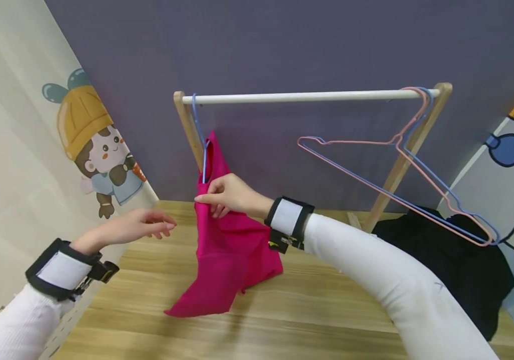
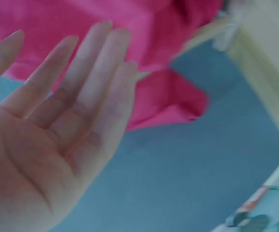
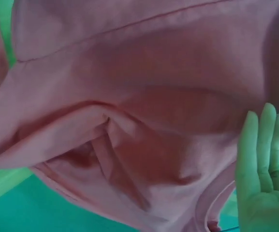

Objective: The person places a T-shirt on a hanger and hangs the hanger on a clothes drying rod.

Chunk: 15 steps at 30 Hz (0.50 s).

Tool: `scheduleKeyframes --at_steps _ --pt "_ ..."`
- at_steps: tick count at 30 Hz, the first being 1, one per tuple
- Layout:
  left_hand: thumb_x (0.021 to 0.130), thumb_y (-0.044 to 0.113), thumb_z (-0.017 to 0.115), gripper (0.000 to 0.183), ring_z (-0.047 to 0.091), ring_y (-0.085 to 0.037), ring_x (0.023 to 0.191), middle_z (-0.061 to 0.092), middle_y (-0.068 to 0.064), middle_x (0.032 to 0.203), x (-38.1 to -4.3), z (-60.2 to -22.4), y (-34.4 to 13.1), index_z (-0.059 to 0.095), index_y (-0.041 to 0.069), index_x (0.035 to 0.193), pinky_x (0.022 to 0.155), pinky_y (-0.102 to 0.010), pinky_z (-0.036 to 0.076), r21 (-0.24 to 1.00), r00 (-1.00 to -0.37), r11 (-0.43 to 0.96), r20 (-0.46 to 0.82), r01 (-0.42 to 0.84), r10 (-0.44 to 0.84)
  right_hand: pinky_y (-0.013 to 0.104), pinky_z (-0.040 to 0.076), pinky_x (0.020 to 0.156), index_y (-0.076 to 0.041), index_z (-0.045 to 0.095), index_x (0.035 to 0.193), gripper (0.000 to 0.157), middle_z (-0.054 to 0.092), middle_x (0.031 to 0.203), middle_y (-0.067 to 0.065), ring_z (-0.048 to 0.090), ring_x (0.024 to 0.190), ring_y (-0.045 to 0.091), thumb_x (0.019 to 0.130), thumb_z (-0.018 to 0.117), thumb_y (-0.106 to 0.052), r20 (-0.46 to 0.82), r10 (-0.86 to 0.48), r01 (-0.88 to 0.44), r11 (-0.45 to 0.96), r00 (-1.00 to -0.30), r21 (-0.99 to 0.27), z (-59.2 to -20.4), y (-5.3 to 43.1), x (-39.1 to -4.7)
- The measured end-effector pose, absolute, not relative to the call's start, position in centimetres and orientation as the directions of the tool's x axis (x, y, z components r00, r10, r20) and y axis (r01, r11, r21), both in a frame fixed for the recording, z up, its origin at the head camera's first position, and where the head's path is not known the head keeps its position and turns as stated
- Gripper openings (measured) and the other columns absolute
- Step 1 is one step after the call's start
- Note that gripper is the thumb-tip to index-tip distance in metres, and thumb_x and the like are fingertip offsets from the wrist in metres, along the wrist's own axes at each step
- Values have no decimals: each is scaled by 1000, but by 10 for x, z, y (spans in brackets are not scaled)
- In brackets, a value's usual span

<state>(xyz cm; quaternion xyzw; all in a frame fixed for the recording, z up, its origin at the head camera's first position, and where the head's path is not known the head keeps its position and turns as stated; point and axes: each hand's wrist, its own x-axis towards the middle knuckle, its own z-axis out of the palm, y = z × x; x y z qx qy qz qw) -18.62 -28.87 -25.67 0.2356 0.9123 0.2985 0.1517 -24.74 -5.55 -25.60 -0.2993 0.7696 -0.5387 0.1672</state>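
Note:
A magenta T-shirt (image 1: 220, 255) hangs from a blue hanger (image 1: 197, 120) at the left end of the rail, its lower part drooping over the wooden table. My right hand (image 1: 234, 194) pinches the cloth just below the hanger, thumb in front. In the right wrist view, the fingers of that hand (image 3: 267, 169) lie close beside the shirt's banded edge (image 3: 216, 198). My left hand (image 1: 132, 229) is held in the air left of the shirt, fingers loosely extended with nothing in them. Its palm (image 2: 47, 154) faces the left wrist camera, the shirt (image 2: 163, 96) beyond the fingertips.
The white rail (image 1: 302, 97) spans two wooden posts. A pink hanger (image 1: 351, 142) and another blue hanger (image 1: 446, 187) hang bare at its right end. Black cloth (image 1: 446, 270) lies heaped at the right of the table (image 1: 302, 315). A grey-purple panel (image 1: 284, 45) stands behind.

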Motion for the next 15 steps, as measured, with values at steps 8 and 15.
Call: scheduleKeyframes --at_steps 8,15 --pt "89 26 50 19 59 -13 72 64 -1 79 -167 -210 -249 62 11 90 69 -40 51 568 -815 693 -64 444 575 29 53 55 -1 61 73 18 61 61 12 61 57 25 82 60 -15 128 -714 -400 227 -688 -888 -251 -72 -248" --pt "87 24 54 13 56 -6 70 61 7 76 -159 -204 -199 63 15 90 66 -33 50 510 -649 590 -78 626 757 21 46 62 -2 60 102 19 64 90 10 54 61 9 87 50 -6 164 -819 -584 237 -550 -777 -249 -73 -250"
